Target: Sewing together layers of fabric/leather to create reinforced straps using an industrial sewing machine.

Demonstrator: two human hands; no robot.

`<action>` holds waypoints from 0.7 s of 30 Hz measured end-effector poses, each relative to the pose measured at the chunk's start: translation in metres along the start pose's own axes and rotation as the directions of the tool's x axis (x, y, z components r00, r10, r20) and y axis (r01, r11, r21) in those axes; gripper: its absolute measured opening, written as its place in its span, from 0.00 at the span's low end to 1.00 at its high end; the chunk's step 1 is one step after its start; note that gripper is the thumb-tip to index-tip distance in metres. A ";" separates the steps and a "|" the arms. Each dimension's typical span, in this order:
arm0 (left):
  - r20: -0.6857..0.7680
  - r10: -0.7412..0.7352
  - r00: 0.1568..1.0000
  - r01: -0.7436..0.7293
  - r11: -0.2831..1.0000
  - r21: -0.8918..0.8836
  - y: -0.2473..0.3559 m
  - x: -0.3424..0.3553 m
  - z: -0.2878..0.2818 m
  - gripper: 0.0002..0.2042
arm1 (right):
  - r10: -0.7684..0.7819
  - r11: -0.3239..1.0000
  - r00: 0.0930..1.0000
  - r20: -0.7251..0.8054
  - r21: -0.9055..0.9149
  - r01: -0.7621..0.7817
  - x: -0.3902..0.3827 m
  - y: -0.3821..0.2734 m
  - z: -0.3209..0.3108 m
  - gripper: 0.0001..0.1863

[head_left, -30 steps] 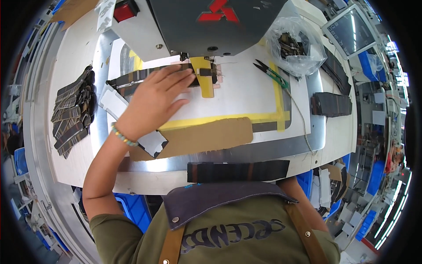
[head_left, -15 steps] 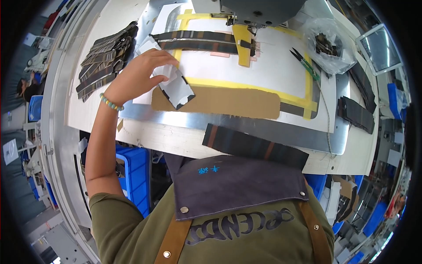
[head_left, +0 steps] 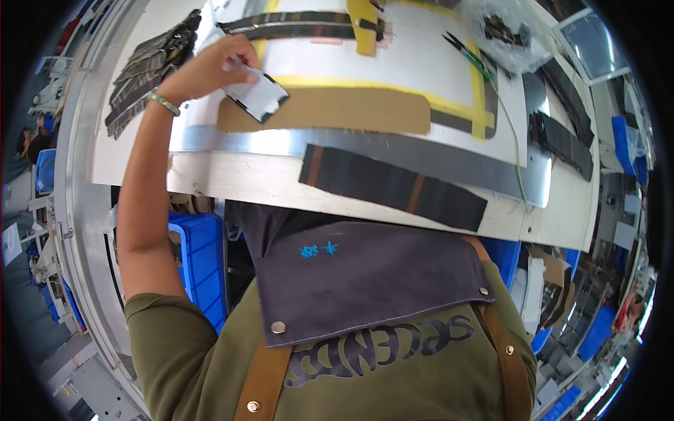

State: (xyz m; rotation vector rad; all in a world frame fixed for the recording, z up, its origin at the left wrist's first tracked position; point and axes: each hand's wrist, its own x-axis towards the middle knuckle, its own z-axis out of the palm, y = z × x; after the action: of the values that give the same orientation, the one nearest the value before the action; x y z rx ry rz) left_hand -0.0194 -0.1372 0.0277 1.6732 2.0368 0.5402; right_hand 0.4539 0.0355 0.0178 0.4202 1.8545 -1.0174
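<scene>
My left hand (head_left: 219, 69), with a beaded bracelet at its wrist, has its thumb and fingers closed on a white flat piece with black edging (head_left: 261, 98). The piece lies slanted over the left end of a brown cardboard strip (head_left: 351, 111). Just beyond my fingers, dark striped fabric strips (head_left: 302, 25) run right to a yellow guide piece (head_left: 363, 28) on the white work surface. A separate dark striped fabric strip (head_left: 393, 186) lies along the near table edge. My right hand is out of sight; only a bit of skin shows beside the apron.
A pile of striped fabric pieces (head_left: 151, 67) lies at the left. Green-handled snips (head_left: 477, 62), a clear plastic bag of dark scraps (head_left: 509, 35) and folded dark strips (head_left: 562, 146) are at the right. A blue crate (head_left: 200, 263) stands below the table's left side.
The whole view has shifted, so the table sits higher in the picture and the machine head has left it. My left hand still holds the white piece over the cardboard.
</scene>
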 end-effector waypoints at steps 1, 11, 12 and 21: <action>-0.029 0.054 0.998 -0.050 0.991 0.124 -0.004 -0.001 -0.002 0.09 | 0.009 1.000 1.000 0.005 0.003 -0.009 -0.001 0.004 0.004 0.17; -0.433 0.087 0.897 -0.116 0.992 -0.041 0.027 0.002 0.005 0.11 | 0.004 1.000 0.998 -0.067 -0.013 -0.005 0.001 0.017 0.005 0.17; -0.469 0.094 0.878 -0.136 0.989 -0.057 0.032 0.005 0.007 0.12 | -0.001 1.000 0.997 -0.078 -0.020 0.000 0.000 0.018 0.007 0.17; -0.505 -0.069 0.860 -0.004 0.990 -0.141 0.069 0.025 0.019 0.12 | 0.015 1.000 0.982 -0.190 -0.019 -0.019 -0.020 0.032 0.042 0.17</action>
State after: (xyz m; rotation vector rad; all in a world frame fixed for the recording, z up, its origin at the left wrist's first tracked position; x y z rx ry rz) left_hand 0.0428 -0.0997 0.0480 1.5198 2.3097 1.1913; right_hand 0.5087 0.0243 0.0116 0.5353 2.0254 -0.9734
